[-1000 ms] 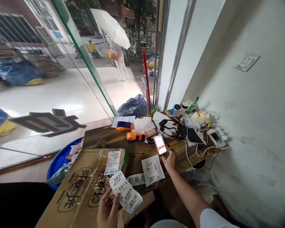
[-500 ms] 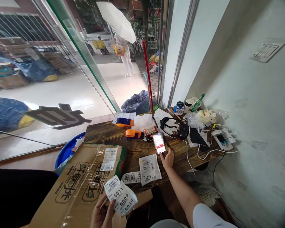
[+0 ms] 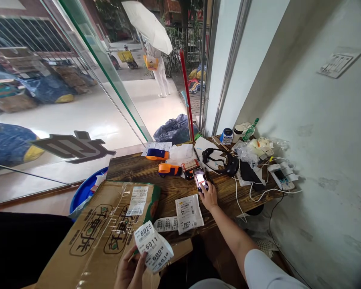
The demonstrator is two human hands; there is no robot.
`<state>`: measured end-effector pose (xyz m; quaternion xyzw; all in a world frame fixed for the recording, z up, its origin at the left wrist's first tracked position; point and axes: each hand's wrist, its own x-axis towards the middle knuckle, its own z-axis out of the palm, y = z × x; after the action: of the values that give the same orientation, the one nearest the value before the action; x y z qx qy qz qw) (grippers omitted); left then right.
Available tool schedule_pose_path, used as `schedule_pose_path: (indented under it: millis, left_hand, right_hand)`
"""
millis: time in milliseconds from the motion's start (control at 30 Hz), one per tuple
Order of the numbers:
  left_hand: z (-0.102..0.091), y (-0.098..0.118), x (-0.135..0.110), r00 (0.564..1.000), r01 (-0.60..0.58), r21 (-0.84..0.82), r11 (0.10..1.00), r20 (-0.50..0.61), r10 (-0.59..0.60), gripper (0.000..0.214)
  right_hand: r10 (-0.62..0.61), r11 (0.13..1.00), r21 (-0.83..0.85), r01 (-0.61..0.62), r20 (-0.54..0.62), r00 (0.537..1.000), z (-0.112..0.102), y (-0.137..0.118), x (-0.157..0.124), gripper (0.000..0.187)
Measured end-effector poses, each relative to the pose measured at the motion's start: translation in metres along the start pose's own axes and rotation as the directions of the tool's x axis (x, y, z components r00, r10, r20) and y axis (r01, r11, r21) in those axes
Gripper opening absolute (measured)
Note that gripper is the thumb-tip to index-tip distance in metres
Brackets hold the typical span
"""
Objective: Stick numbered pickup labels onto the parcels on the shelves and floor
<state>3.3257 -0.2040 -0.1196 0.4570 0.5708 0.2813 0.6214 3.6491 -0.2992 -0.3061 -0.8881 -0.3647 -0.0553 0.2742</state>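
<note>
My left hand (image 3: 130, 265) pinches a curled strip of number labels (image 3: 152, 245) printed 6025, 6011, 6009 and 6010, above the front edge of the table. Fingers partly extended, my right hand (image 3: 209, 196) reaches over a lit smartphone (image 3: 201, 180) that lies on the table, and a fingertip is at its screen. Nothing is held in that hand. Between the two hands lies a white parcel pouch (image 3: 188, 214) with a 6025 label. Beside it is another label strip (image 3: 166, 224) reading 6001, 6002, 6003. A large taped cardboard box (image 3: 102, 233) stands at the left.
On the wooden table (image 3: 168, 192) are orange-and-blue tape rolls (image 3: 158, 154), a black headset (image 3: 219, 160), white cables (image 3: 258, 200) and a power strip (image 3: 282, 178). A blue basin (image 3: 81, 192) stands behind the box. Outside the glass is a person with a white umbrella (image 3: 150, 26).
My right hand has moved slightly up and left, from the phone's lower edge to over its screen. The screen display has changed. My left hand stays nearly still with the label strip.
</note>
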Motion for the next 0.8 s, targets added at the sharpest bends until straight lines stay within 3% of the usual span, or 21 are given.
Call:
schedule_pose_path:
  millis: [167,400,633,800]
  left_hand:
    - [0.002,0.004,-0.001,1.000,-0.008,-0.005,1.000,-0.002,0.008,0.079]
    - [-0.003,-0.004,0.003,0.999,-0.042,0.002,0.999,-0.005,0.042,0.077]
    - [-0.003,-0.003,0.003,1.000,-0.006,-0.001,1.000,0.001,0.006,0.080]
    - [0.000,0.003,0.001,1.000,-0.023,0.024,0.999,-0.020,0.023,0.076]
  right_hand:
    - [0.081,0.996,-0.030,-0.082,-0.039,0.996,0.000,0.005,0.002,0.054]
    - [-0.015,1.000,-0.014,0.015,0.006,1.000,-0.005,0.002,0.004,0.053]
    - [0.004,1.000,0.016,-0.004,0.009,1.000,-0.005,-0.002,0.010,0.052]
    - [0.233,0.959,0.166,-0.230,-0.004,0.972,0.003,-0.008,0.023,0.083]
